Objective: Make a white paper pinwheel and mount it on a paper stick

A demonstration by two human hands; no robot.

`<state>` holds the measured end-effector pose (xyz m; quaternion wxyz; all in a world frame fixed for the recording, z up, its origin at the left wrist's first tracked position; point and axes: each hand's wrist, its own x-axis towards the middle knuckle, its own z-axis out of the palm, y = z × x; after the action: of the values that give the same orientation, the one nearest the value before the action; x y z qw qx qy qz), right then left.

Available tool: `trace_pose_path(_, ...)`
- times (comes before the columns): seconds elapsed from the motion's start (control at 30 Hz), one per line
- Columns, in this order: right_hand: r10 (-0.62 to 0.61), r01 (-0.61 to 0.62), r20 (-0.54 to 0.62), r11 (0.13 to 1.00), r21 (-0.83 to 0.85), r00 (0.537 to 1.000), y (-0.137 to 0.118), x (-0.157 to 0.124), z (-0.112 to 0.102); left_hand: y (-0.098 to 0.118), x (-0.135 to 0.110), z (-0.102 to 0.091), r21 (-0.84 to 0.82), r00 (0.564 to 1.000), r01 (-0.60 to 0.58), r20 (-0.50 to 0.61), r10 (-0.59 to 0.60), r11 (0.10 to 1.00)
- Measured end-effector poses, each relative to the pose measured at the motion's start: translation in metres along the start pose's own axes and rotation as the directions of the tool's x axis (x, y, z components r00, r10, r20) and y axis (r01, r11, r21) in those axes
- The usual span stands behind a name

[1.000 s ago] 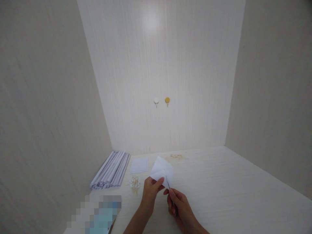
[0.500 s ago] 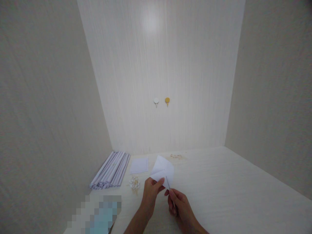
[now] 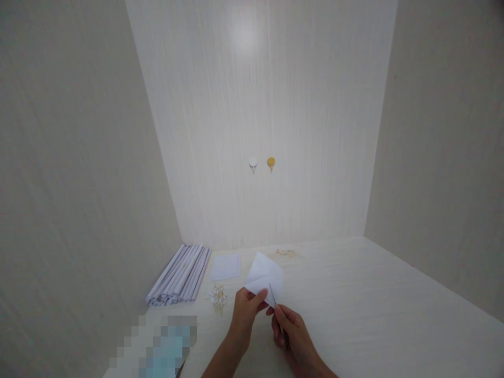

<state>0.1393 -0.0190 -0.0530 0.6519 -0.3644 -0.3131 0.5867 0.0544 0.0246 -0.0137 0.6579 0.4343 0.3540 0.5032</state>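
My left hand point(image 3: 244, 315) pinches the near edge of a small white sheet of paper point(image 3: 265, 275), held just above the table. My right hand point(image 3: 289, 333) is closed around a thin dark stick-like tool point(image 3: 271, 295) whose tip rests against the sheet's lower corner. The paper is bent along a crease and tilts up away from me.
A bundle of rolled white paper tubes point(image 3: 181, 273) lies at the left wall. A flat white sheet point(image 3: 225, 266) and a small pile of pale bits point(image 3: 217, 296) sit beside it. Two round hooks, white point(image 3: 252, 164) and yellow point(image 3: 271, 162), are on the back wall. A tan smear point(image 3: 285, 253) marks the table's far edge.
Both hands and the paper have barely shifted; the sheet has turned slightly and sits a touch further right.
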Motion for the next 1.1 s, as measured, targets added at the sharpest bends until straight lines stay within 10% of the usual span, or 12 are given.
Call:
trace_pose_path(0.73,-0.012,0.012,0.000,1.000,-0.011,1.000,0.002,0.006,-0.006,-0.006,0.001,0.000,-0.014,1.000,-0.004,0.006,0.004,1.000)
trace_pose_path(1.1,-0.017,0.018,0.011,0.991,-0.132,1.000,0.003,0.003,-0.006,0.003,0.010,-0.009,0.229,0.997,-0.070,-0.008,0.074,0.971)
